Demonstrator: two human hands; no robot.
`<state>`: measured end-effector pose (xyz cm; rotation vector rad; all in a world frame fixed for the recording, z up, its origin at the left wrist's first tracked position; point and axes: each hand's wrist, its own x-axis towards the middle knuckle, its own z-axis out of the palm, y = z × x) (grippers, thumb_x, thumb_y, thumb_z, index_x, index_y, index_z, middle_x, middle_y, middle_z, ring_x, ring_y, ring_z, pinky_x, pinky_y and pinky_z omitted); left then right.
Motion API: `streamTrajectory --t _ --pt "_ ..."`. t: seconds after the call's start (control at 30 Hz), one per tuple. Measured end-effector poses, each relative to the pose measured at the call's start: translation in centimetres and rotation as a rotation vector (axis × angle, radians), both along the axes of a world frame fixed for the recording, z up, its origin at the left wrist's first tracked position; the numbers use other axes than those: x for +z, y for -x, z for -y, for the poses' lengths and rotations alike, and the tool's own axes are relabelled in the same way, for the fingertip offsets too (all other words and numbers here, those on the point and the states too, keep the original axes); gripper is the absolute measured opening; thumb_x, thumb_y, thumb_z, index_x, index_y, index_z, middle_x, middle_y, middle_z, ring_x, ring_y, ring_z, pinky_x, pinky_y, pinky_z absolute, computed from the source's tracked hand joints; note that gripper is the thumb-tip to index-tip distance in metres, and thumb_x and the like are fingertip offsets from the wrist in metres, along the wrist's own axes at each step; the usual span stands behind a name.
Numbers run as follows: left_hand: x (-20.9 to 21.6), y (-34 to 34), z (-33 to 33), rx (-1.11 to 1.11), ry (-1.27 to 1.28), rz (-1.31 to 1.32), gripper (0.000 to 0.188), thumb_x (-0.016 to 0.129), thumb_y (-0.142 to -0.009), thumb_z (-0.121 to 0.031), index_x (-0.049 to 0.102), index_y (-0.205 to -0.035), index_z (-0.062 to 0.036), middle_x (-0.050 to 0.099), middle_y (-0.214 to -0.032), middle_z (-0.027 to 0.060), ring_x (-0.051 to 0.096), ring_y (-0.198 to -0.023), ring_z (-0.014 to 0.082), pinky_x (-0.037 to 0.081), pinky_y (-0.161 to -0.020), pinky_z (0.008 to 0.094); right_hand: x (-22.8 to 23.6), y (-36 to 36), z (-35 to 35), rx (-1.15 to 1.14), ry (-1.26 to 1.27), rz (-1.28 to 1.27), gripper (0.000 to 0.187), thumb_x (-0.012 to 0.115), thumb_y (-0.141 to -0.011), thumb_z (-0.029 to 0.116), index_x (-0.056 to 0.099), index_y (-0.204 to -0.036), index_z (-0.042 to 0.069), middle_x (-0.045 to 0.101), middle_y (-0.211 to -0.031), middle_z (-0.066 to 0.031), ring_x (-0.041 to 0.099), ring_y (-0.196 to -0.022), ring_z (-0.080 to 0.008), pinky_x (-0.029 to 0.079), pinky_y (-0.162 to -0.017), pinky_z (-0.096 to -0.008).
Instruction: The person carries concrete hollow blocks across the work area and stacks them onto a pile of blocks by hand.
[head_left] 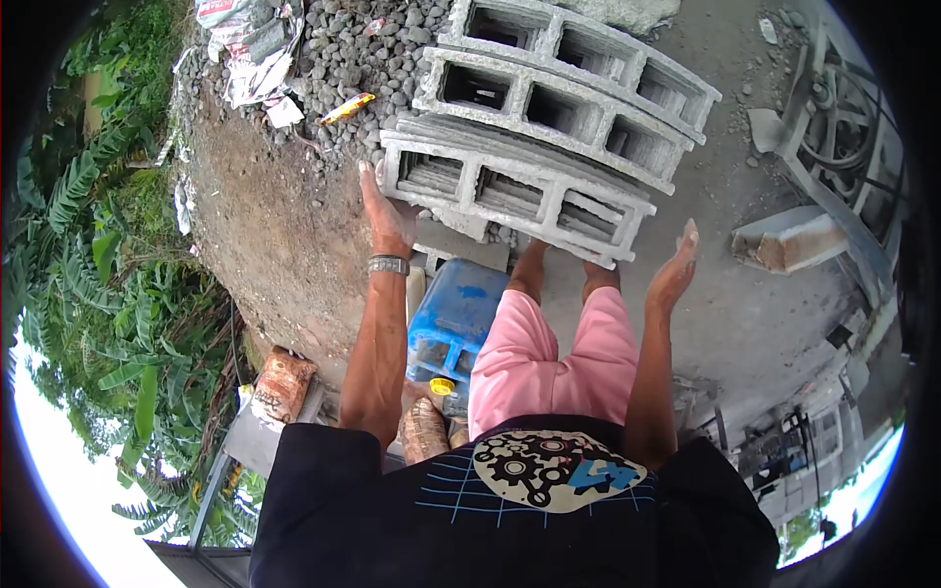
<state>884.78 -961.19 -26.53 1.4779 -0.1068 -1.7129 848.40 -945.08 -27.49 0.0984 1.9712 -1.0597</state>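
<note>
Grey concrete hollow blocks stand in stacked rows in front of me, their cavities facing up. Closest is a three-celled hollow block (pixel 470 186); behind it lie a second block (pixel 519 101) and a third block (pixel 554 44). My left hand (pixel 388 214), with a watch on its wrist, is at the left end of the closest block, fingers stretched along it. It seems to touch that end, though the palm side is hidden. My right hand (pixel 674 269) hangs off the block's right end with a visible gap, fingers straight and holding nothing.
A blue jerrycan (pixel 456 309) with a yellow cap stands left of my legs. Filled sacks (pixel 284 384) sit farther left. Gravel (pixel 343 59) with a yellow wrapper (pixel 347 109) lies at the far left. Metal scrap (pixel 838 127) and a broken pale box (pixel 789 238) are at right.
</note>
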Motion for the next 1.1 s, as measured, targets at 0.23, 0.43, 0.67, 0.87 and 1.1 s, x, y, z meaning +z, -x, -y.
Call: streamTrajectory --t 0.23,0.43,0.67,0.87,1.1 --pt "-1.8 4.9 -0.4 0.254 0.035 0.217 0.076 0.044 -0.084 -0.060 0.033 -0.135 -0.0053 0.032 -0.138 0.0086 0.036 -0.121 0.0235 0.030 -0.101 0.0374 2.4 -5.2 1.4 0.091 0.073 0.071 0.071 0.044 -0.088 0.052 0.032 -0.134 -0.001 0.043 -0.132 -0.0138 0.040 -0.120 -0.0231 0.029 -0.098 -0.0370" --pt "-0.4 6.0 -0.3 0.309 0.103 -0.077 0.071 0.041 -0.085 -0.059 0.035 -0.134 -0.0076 0.035 -0.136 0.0111 0.037 -0.122 0.0296 0.031 -0.101 0.0474 5.0 -4.6 1.8 0.556 0.012 -0.411 0.066 0.061 -0.082 0.037 0.036 -0.129 -0.003 0.044 -0.126 -0.0199 0.044 -0.115 -0.0299 0.034 -0.095 -0.0407" --pt "1.7 7.0 -1.6 0.384 -0.087 0.062 0.058 0.062 -0.080 -0.039 0.047 -0.117 0.0034 0.053 -0.108 0.0135 0.054 -0.090 0.0219 0.048 -0.073 0.0406 9.7 -9.5 4.0 1.393 0.266 -0.879 0.069 0.072 -0.070 0.026 0.039 -0.125 0.001 0.048 -0.119 -0.0189 0.046 -0.108 -0.0348 0.029 -0.096 -0.0488" --pt "-0.2 7.6 -1.9 0.422 -0.161 0.283 0.051 0.054 -0.083 -0.027 0.046 -0.111 0.0142 0.057 -0.103 0.0227 0.056 -0.088 0.0234 0.044 -0.074 0.0368 6.6 -8.7 4.0 1.505 0.283 -0.827 0.062 0.072 -0.070 0.026 0.042 -0.118 0.000 0.055 -0.107 -0.0196 0.048 -0.104 -0.0355 0.031 -0.093 -0.0466" --pt "-0.5 6.8 -1.4 0.259 -0.230 0.354 0.054 0.053 -0.083 -0.029 0.043 -0.113 0.0144 0.053 -0.105 0.0216 0.051 -0.095 0.0255 0.043 -0.073 0.0443 6.2 -9.2 4.9 1.826 0.139 -0.917 0.037 0.071 -0.068 0.022 0.056 -0.088 -0.005 0.060 -0.084 -0.0252 0.059 -0.074 -0.0416 0.045 -0.066 -0.0469"
